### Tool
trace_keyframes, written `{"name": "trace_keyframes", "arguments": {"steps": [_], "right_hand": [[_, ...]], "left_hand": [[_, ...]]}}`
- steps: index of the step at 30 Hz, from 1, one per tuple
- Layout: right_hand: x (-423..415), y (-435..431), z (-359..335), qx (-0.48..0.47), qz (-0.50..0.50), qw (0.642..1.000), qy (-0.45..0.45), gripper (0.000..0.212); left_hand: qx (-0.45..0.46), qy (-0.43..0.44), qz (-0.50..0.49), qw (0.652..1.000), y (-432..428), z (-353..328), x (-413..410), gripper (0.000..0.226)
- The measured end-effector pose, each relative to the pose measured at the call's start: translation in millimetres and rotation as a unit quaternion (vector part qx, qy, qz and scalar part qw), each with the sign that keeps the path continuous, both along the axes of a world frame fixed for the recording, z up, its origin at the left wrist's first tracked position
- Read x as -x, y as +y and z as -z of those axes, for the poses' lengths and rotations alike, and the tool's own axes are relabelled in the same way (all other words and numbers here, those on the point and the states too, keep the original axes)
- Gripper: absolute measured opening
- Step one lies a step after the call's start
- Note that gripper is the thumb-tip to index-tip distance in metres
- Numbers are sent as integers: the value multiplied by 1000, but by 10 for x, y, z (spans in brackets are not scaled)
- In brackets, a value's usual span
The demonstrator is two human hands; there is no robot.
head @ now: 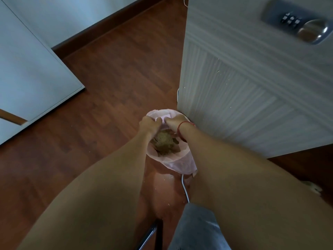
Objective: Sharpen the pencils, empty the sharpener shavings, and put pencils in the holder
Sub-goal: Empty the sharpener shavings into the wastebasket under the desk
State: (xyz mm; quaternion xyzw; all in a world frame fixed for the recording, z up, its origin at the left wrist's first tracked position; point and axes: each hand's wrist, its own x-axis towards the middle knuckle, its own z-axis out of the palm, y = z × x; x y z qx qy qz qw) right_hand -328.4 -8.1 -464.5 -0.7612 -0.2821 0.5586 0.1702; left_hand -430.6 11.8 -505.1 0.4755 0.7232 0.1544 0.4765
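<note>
The person reaches both bare arms down over a small waste bin (173, 166) that stands on the reddish-brown wooden floor (108, 91). The bin is lined with a thin pink plastic bag (182, 164) and touches, or nearly touches, the bottom corner of a white ribbed cabinet (252, 98).

The left hand (150, 123) and the right hand (173, 121) meet above the far rim of the bin. Both have their fingers curled inward, and their fingertips close from either side on a small pink object (165, 120). The object is pale and blurred, so it cannot be told for certain whether it is the sharpener or a fold of the liner. It sits directly over the open bin.

Below the hands, a heap of brownish shavings and scraps (165, 143) lies inside the bag. A red string bracelet (180, 131) circles the right wrist.

A thin white cable (185, 191) runs along the floor from the near side of the bin. A metal combination lock (295, 22) is set high in the cabinet face. A pale grey panel (30, 69) lies to the left. A knee in grey denim (196, 230) and a black chair leg (149, 235) show at the bottom edge.
</note>
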Motion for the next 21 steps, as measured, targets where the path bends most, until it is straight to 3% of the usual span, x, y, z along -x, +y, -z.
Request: {"name": "trace_keyframes", "arguments": {"steps": [4,9,13,18,21], "right_hand": [[-22,20,-9,9,31,999,-19,63],[-75,69,-42,27,3,999,-23,59],[-101,94,-73,35,2,999,-26,63],[-97,116,-125,45,19,999,-20,65],[-85,128,-112,39,67,996,33,76]], "left_hand": [[3,-1,-33,999,133,306,64,75],[22,-10,-32,999,80,64,-6,64],[26,-26,-44,998,126,150,6,83],[28,-36,-47,998,105,82,-20,79],[33,-41,-70,996,199,292,0,101]]}}
